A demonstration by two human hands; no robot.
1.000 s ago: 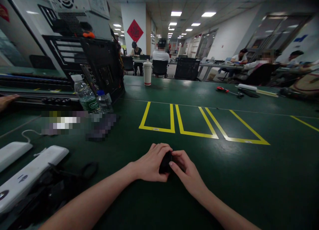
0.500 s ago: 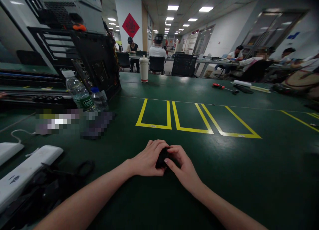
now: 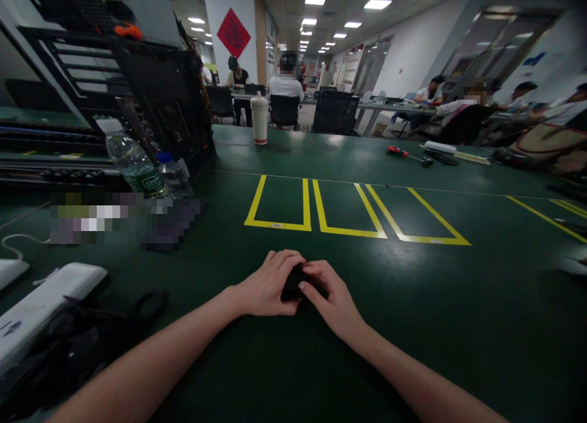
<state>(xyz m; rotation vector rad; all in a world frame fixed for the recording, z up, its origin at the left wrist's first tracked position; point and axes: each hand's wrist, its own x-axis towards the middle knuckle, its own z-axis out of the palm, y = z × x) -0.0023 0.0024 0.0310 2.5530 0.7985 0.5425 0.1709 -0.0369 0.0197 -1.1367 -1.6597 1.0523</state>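
Object in hand: small black item (image 3: 290,285), at the near middle of the dark green bench (image 3: 426,325), between the two hands. Mostly covered by fingers; its exact kind cannot be told. Left hand (image 3: 266,286) arches over it, grip closed about its left side, thumb toward the viewer. Right hand (image 3: 337,301) meets it from the other side, grip narrow, thumb and index finger holding the right edge. Unclear whether the item touches the bench top.

Beyond the hands: three yellow tape outlines (image 3: 353,232) in a row on the bench, well apart from the item. Farther back, a white lidded cup (image 3: 260,122) stands upright; to its right lies a screwdriver (image 3: 398,151), red and black handle.

Left side, near edge: white power strip (image 3: 55,304) with dark markings, black cables (image 3: 77,349) heaped just beside it. Behind these, a green-labelled bottle (image 3: 132,160) and a blue-capped bottle (image 3: 174,177), close together in front of a black computer case (image 3: 177,114). Pixelated patches on the bench nearby; contents unreadable.

Background: several people seated at other tables, among black chairs.
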